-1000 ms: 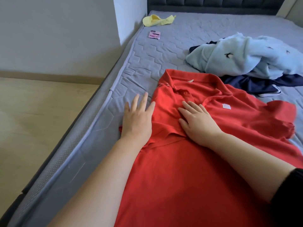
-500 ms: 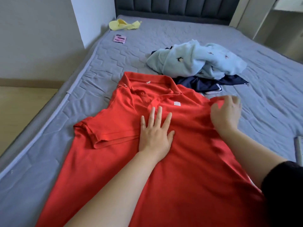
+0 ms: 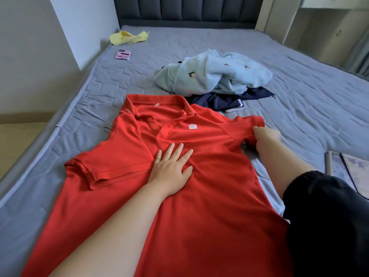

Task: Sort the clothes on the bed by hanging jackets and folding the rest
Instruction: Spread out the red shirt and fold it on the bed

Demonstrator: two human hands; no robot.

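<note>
A red polo shirt [image 3: 199, 206] lies front up and spread flat on the grey mattress [image 3: 299, 100], collar toward the headboard. My left hand [image 3: 171, 168] presses flat on its chest with fingers spread. My right hand [image 3: 265, 136] pinches the right sleeve's edge and holds it stretched out to the side. Behind the collar sits a crumpled light blue garment [image 3: 215, 74] with small bird prints, lying on a navy garment [image 3: 229, 100] with white trim.
A yellow cloth [image 3: 127, 38] and a pink phone [image 3: 123, 55] lie near the far left corner by the wall. Papers or a folder [image 3: 347, 170] rest at the bed's right edge. The wooden floor [image 3: 18, 140] is on the left, shelving at the far right.
My left hand moved from the left sleeve to the shirt's chest. My right hand left the chest, took hold of the right sleeve and pulled it out flat. The camera turned right.
</note>
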